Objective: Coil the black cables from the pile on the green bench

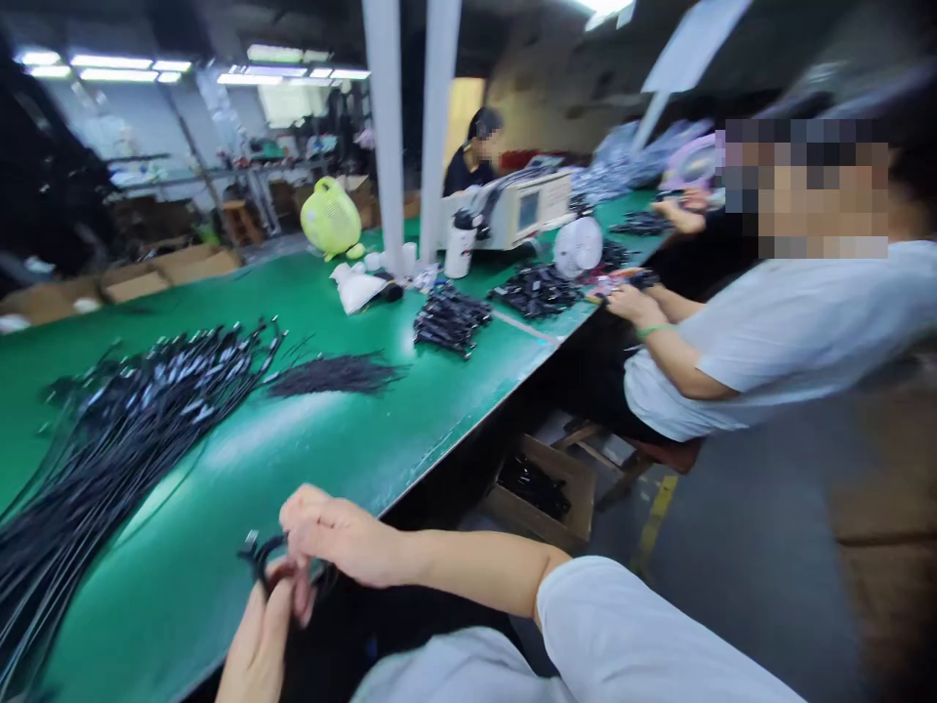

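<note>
A coiled black cable with a small metal-tipped connector is held between my two hands, just over the near table edge. My left hand grips the coil from below with its fingers curled. Closed around the upper right side of the coil, my right hand has its fingers pinched together; they hide part of the cable. To the left on the green table lies a large spread of long black cables with connector ends. Beyond my hands is a smaller pile of thin black strips, perhaps ties.
Bundled black cables lie farther along the table, near a white bottle and a boxy instrument. A co-worker sits at right, hands on cables. Below the edge stands a cardboard box of black items. White posts rise behind.
</note>
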Tool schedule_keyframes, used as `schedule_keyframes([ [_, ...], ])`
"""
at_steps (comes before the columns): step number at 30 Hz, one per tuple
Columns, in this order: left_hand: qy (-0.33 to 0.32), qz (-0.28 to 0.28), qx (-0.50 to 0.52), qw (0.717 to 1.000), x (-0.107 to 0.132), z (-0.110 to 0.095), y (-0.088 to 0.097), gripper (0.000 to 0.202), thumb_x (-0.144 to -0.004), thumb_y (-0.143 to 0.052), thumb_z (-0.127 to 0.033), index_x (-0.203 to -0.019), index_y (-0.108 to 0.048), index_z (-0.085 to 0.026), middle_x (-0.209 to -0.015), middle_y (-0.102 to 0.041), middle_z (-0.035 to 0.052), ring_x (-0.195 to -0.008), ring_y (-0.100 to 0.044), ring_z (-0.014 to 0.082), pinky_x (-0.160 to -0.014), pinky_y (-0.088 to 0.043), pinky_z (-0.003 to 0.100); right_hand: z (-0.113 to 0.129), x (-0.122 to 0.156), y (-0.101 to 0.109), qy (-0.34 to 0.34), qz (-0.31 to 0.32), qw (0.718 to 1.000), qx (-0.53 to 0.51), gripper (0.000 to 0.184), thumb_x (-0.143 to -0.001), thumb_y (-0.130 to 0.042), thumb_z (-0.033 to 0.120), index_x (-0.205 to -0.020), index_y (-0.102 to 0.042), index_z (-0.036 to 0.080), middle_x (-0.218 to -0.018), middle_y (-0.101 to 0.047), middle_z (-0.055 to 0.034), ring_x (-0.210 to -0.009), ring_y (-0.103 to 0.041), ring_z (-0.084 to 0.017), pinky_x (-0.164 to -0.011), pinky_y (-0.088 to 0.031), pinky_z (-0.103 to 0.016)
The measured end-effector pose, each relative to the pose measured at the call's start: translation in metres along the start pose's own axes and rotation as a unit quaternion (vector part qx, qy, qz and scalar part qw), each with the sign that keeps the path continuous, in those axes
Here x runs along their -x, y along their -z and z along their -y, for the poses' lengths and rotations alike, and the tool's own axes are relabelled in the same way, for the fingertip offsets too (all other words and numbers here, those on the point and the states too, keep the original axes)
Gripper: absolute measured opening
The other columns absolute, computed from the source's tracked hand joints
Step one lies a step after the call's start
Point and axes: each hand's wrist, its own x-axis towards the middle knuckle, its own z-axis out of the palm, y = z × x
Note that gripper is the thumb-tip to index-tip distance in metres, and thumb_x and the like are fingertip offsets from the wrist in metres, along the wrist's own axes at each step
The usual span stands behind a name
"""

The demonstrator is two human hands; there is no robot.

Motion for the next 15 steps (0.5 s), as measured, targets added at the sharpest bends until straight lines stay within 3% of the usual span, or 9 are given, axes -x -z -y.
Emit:
schedule_keyframes([
  [2,0.020,-0.067,0.020,0.997,0.018,-0.005,-0.011,0.048,-0.077,-0.048,-0.072,-0.075,-0.060,-0.026,-0.067,-0.058,0.0021,-0.067,-0.056,0.0198,-0.065,-0.049,0.033,-0.008,0.004,-0.010,0.029,-0.039,0.998,0.045,0.046,-0.078,-0.064,0.061,-0.092,-0.059,0.017,-0.099,-0.058,-0.0037,-0.064,-0.053,-0.005,-0.050,-0.041,-0.018],
  [3,0.007,-0.072,0.003,0.997,0.025,-0.006,-0.016,0.047,-0.081,-0.046,-0.068,-0.075,-0.057,-0.023,-0.070,-0.057,0.0025,-0.068,-0.054,0.0188,-0.066,-0.048,0.032,-0.012,0.005,-0.013,0.022,-0.055,0.998,0.037,0.049,-0.081,-0.059,0.064,-0.098,-0.057,0.018,-0.096,-0.059,-0.0038,-0.063,-0.054,-0.006,-0.050,-0.041,-0.018],
  [6,-0.012,0.035,-0.021,0.999,0.034,-0.004,-0.023,0.050,-0.088,-0.041,-0.064,-0.071,-0.054,-0.018,-0.072,-0.055,0.0033,-0.069,-0.050,0.0165,-0.071,-0.046,0.031,-0.020,0.002,-0.018,-0.043,-0.080,0.995,-0.030,0.050,-0.084,-0.049,0.069,-0.092,-0.049,0.019,-0.068,-0.054,0.0030,-0.047,-0.045,-0.005,-0.040,-0.032,-0.016],
  [10,-0.040,0.083,0.110,0.990,0.040,0.001,-0.030,0.057,-0.084,-0.046,-0.069,-0.079,-0.062,-0.014,-0.085,-0.059,0.0081,-0.082,-0.052,0.0179,-0.082,-0.045,0.032,-0.016,-0.005,-0.018,-0.064,-0.030,0.992,-0.104,0.050,-0.082,-0.051,0.070,-0.084,-0.041,0.022,-0.072,-0.046,0.0074,-0.038,-0.030,0.000,-0.034,-0.019,-0.014],
  [13,0.000,0.114,0.327,0.938,0.045,-0.005,-0.041,0.054,-0.078,-0.057,-0.069,-0.089,-0.058,-0.016,-0.076,-0.055,0.0036,-0.069,-0.052,0.0145,-0.065,-0.046,0.028,-0.004,-0.007,-0.014,-0.027,0.011,0.997,-0.074,0.049,-0.087,-0.040,0.071,-0.088,-0.042,0.022,-0.069,-0.041,0.0082,-0.036,-0.029,-0.001,-0.034,-0.024,-0.015],
  [15,0.044,0.115,0.413,0.902,0.046,-0.009,-0.045,0.050,-0.079,-0.060,-0.065,-0.092,-0.053,-0.017,-0.064,-0.044,-0.0033,-0.053,-0.042,0.0088,-0.050,-0.036,0.021,0.006,-0.009,-0.006,0.023,0.032,0.998,0.056,0.046,-0.092,-0.034,0.067,-0.091,-0.045,0.022,-0.069,-0.044,0.0062,-0.042,-0.042,-0.005,-0.041,-0.038,-0.020],
])
